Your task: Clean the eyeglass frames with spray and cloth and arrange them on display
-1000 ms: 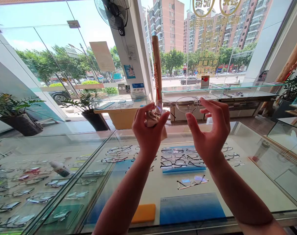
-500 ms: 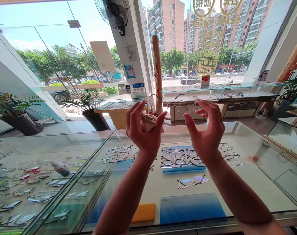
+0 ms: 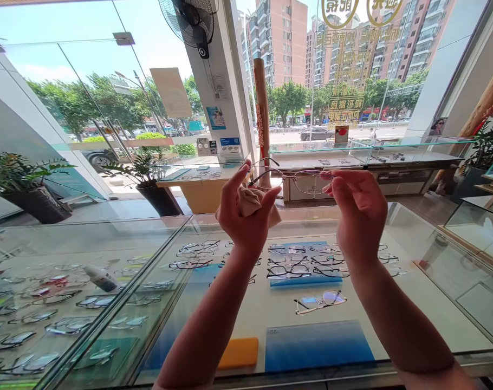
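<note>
A pair of thin-rimmed eyeglasses (image 3: 289, 176) is held up in the air between both hands, above the glass counter. My left hand (image 3: 244, 208) grips one end of the frame by its rim, and a beige cloth (image 3: 250, 201) is tucked in the same palm. At the other end, my right hand (image 3: 360, 208) pinches the frame's side between thumb and fingers. A temple arm sticks up near the left fingers. Below, a pair of glasses (image 3: 320, 301) with bluish lens reflections lies by itself on the counter.
Rows of eyeglasses (image 3: 287, 268) rest on and around a blue tray in the glass display counter (image 3: 393, 319). Near me are an orange case (image 3: 240, 353) and a blue sheet (image 3: 317, 346). A white bottle (image 3: 100, 279) stands left; further showcases line the window.
My right hand has shifted right and closed its thumb and fingers on the glasses' end. The glasses have turned and moved slightly right; my left hand moved a little right too.
</note>
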### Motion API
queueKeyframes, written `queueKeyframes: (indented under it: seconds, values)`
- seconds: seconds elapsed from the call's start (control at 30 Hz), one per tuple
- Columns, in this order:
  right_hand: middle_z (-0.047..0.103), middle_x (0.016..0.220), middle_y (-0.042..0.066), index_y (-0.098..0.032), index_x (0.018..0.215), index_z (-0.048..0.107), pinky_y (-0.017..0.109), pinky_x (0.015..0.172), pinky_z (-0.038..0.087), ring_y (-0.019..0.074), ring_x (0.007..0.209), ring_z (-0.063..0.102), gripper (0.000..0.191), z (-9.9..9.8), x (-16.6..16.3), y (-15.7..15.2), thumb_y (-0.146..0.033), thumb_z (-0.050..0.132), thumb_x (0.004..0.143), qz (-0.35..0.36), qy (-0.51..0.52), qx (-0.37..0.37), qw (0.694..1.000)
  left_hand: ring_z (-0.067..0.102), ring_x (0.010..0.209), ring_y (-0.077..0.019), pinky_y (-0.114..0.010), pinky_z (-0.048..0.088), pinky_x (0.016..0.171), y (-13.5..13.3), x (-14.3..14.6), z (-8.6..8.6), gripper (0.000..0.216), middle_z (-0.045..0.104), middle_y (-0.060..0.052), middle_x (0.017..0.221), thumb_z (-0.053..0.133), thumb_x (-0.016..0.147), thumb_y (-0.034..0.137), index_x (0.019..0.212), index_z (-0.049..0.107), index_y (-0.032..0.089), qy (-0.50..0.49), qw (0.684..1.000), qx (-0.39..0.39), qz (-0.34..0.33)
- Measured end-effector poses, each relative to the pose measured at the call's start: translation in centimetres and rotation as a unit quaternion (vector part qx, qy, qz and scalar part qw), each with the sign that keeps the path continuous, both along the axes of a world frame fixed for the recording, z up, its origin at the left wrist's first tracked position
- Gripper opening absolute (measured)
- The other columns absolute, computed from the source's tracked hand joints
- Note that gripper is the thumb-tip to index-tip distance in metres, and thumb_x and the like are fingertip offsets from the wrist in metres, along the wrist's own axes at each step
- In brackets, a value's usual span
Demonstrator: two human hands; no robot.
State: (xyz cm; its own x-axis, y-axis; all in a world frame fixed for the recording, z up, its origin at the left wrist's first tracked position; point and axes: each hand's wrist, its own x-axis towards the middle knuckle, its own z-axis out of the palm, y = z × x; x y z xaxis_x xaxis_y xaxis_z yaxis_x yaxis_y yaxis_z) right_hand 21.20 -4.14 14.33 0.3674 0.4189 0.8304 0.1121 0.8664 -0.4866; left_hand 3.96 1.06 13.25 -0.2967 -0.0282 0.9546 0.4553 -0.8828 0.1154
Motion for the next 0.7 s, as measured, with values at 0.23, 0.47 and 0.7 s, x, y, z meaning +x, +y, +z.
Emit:
queueKeyframes:
  seconds: [0.23, 0.47, 0.7]
  values:
    - [0.081, 0.103, 0.004, -0.026, 0.104, 0.071, 0.04, 0.085, 0.062, 0.0219, 0.098, 0.076, 0.015, 0.0, 0.6, 0.4, -0.04, 0.071, 0.099, 0.01, -0.001, -0.03, 1.0, 0.075, 0.126, -0.0285, -0.048, 0.065, 0.104, -0.6, 0.2, 0.3, 0.052, 0.076, -0.01, 0.131, 0.089, 0.087, 0.042, 0.129, 0.063, 0.024, 0.0, 1.0, -0.018, -0.015]
    - [0.078, 0.102, 0.003, -0.027, 0.104, 0.072, 0.037, 0.08, 0.061, 0.02, 0.093, 0.074, 0.012, -0.3, 1.1, 1.0, -0.038, 0.068, 0.101, -0.041, -0.03, -0.006, 0.999, 0.079, 0.114, -0.0276, -0.043, 0.069, 0.09, -1.2, 0.2, 0.7, 0.051, 0.078, -0.007, 0.117, 0.087, 0.088, 0.042, 0.126, 0.057, 0.027, 0.006, 0.996, -0.049, -0.074]
    - [0.075, 0.099, 0.003, -0.026, 0.104, 0.07, 0.035, 0.077, 0.06, 0.0186, 0.09, 0.072, 0.017, -0.5, 1.4, 1.4, -0.041, 0.063, 0.104, -0.064, -0.064, -0.025, 0.996, 0.08, 0.109, -0.0256, -0.034, 0.067, 0.071, -1.7, 0.2, 0.8, 0.053, 0.078, -0.008, 0.119, 0.085, 0.089, 0.042, 0.129, 0.054, 0.027, 0.014, 0.995, -0.061, -0.083]
